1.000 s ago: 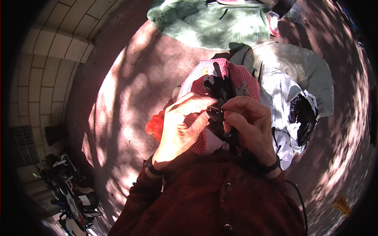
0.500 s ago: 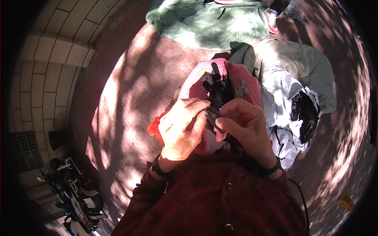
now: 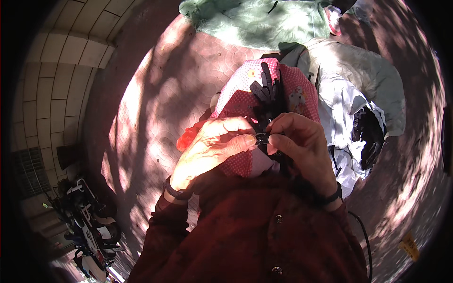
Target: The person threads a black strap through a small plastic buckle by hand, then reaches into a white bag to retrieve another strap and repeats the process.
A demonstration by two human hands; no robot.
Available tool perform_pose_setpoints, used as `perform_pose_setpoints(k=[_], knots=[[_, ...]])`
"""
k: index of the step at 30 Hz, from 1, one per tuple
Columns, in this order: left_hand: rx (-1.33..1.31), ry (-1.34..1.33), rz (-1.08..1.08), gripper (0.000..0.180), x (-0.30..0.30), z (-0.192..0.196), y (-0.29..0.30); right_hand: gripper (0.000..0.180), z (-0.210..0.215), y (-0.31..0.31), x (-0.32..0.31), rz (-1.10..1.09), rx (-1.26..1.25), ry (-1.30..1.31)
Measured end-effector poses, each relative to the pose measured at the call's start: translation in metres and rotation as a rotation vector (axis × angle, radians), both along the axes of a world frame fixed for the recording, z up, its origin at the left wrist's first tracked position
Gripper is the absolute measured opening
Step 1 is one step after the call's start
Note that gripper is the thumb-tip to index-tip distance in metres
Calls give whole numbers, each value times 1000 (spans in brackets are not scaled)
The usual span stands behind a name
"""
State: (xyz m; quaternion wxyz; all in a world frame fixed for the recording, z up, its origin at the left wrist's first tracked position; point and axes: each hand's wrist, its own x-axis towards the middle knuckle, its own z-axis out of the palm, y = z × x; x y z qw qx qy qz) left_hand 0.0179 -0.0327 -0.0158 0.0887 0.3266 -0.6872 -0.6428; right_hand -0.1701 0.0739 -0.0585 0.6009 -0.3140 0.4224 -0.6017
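Observation:
My left hand [image 3: 212,145] and my right hand [image 3: 301,147] meet over my lap, both in a pinch. Thumbs and fingertips grip a small shiny black piece [image 3: 262,138] from either side; its exact kind is too small to make out. Just beyond the fingers, a bunch of dark straps [image 3: 266,92] lies across a pink polka-dot cloth [image 3: 302,85] with animal prints, which covers my lap. Part of the bunch is hidden behind my hands. Something bright red-orange [image 3: 189,136] shows beside my left hand.
A white plastic bag [image 3: 337,108] holding black items [image 3: 368,137] stands to the right, by a pale grey sack [image 3: 373,70]. A green sheet [image 3: 264,26] lies ahead on the paving. Parked motorbikes [image 3: 89,221] and a tiled wall [image 3: 61,89] are at left.
The small black piece has turned between my fingers, and my left thumb now presses toward its near side. My left wrist has shifted left. The straps beyond lie more fanned out.

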Motion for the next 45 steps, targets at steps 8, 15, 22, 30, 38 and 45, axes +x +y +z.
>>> perform_pose_setpoints(k=[8, 15, 22, 30, 38, 45], knots=[[242, -82, -64, 20, -11, 18, 4, 21, -6, 1, -4, 79, -84, -53], [223, -53, -77, 25, -5, 13, 6, 15, 3, 6, -13, 185, 26, -179], [195, -9, 30, 24, -3, 10, 17, 11, 8, 10, -5, 55, 7, -289], [256, 101, 164, 22, -8, -1, 26, 11, 7, 12, -9, -5, 14, -286], [-43, 174, 247, 17, -26, -21, 34, 15, 13, 15, -6, -300, 79, 133], [-217, 164, 259, 18, -36, -21, 37, 14, 5, -2, 0, -393, -2, -217]])
